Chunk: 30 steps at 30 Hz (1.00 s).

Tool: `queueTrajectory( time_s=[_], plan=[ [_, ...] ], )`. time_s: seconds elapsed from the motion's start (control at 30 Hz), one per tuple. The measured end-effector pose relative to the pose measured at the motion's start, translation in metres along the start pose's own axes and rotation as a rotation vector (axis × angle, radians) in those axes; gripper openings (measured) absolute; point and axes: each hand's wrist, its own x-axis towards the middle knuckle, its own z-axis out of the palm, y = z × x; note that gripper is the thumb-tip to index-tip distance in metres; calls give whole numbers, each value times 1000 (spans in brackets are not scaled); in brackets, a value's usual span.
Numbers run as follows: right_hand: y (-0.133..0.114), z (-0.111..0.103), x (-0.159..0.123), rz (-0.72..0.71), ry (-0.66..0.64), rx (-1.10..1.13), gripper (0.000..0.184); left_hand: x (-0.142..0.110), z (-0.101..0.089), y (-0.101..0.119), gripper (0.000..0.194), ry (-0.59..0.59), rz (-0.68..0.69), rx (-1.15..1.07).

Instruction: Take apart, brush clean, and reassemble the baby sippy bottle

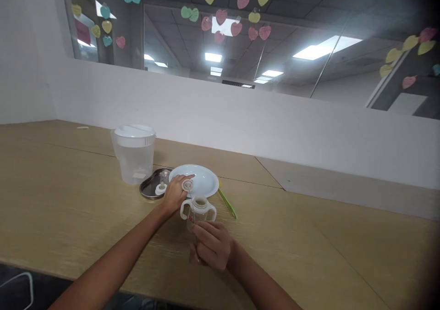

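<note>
A small clear round disc [187, 185] is pinched in my left hand [174, 192], its index finger stretched over the white basin. From the disc a thin straw-like stem [192, 204] runs down to my right hand [212, 245], whose closed fingers grip its lower part. Whether the stem is one piece or a thin wire inside a straw, I cannot tell. Just beyond my right hand is an uncapped clear baby bottle [200, 203] with two white handles, partly covered by the fingers. The white basin [210, 188] lies behind the bottle.
A metal kidney dish [147, 190] holds a white bottle collar with a teat [161, 189]. Behind it stands a lidded clear pitcher [136, 158]. A green-handled brush [228, 202] lies right of the basin. The wooden table [309, 246] meets a white wall below a window.
</note>
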Motion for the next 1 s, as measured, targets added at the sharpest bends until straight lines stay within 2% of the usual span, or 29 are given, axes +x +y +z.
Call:
queueTrajectory(
  time_s=[0.2, 0.53, 0.73, 1.0],
  plan=[
    [0, -1, 1, -1, -15, -23, 26, -1, -2, 0, 43, -28, 0, 24],
    [0, -3, -4, -13, -57, -39, 26, 1, -3, 4, 39, -17, -16, -4],
    [-1, -3, -4, -7, -15, -34, 27, 1, -3, 5, 39, -20, -9, 13],
    [-2, -2, -5, 2, -57, -27, 27, 1, -5, 7, 38, -14, -8, 12]
  ],
)
